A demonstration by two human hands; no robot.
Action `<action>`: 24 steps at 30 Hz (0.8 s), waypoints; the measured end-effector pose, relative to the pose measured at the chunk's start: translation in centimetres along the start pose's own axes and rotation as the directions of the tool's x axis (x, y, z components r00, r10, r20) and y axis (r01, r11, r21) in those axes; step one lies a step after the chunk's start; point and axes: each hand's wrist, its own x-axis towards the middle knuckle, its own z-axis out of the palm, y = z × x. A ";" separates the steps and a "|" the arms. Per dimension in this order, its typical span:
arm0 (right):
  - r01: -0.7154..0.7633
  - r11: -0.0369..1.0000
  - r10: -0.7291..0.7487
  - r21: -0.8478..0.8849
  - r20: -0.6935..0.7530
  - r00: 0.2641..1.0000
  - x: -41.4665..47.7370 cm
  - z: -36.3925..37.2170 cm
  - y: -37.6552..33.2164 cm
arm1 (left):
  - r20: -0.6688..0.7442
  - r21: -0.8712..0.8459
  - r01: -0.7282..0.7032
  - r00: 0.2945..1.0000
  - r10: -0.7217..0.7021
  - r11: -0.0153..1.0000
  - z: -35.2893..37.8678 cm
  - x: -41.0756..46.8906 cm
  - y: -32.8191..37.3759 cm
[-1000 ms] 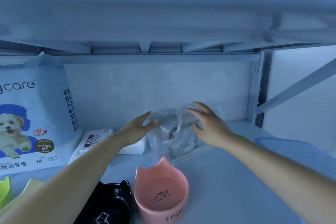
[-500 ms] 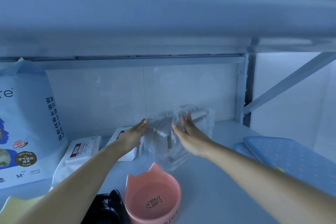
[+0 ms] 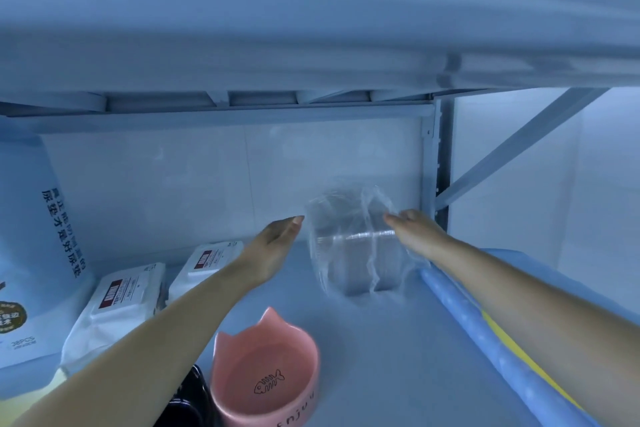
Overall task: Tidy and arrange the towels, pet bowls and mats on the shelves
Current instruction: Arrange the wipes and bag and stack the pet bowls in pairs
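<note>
A clear plastic bag holding a grey metal bowl (image 3: 349, 250) stands at the back right of the shelf (image 3: 381, 364). My right hand (image 3: 414, 232) lies against the bag's right side with straight fingers, not closed around it. My left hand (image 3: 273, 246) is flat and open just left of the bag, fingertips at its edge. In front sits a pink cat-eared bowl (image 3: 265, 367) with a fish drawing, and a black bowl (image 3: 190, 402) is half hidden under my left forearm. A blue dotted mat (image 3: 485, 329) lies along the right side under my right arm.
Two white wipe packs (image 3: 117, 305) (image 3: 211, 260) lie side by side at the left back. A tall bag of pet pads (image 3: 31, 253) stands at far left. The upper shelf hangs low overhead; a metal post (image 3: 441, 163) and brace close the right corner.
The bagged bowl has shifted right, away from the wipe packs and toward the back right corner, with both hands following it. The view has also swung right.
</note>
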 end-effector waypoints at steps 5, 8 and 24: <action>-0.059 0.979 0.064 0.197 -0.020 0.998 -0.5 0.4 -0.9 | 0.168 -0.066 0.090 0.983 -0.078 0.994 2.3 1.0 1.2; -0.097 0.957 0.100 0.274 0.003 0.995 -0.2 0.7 -0.9 | 0.143 -0.167 0.134 0.983 -0.111 0.977 3.5 1.1 1.5; 0.128 0.960 -0.188 0.250 0.235 0.954 -0.9 1.1 -2.8 | 0.258 -0.116 0.210 0.950 -0.175 0.971 0.3 -1.2 -1.9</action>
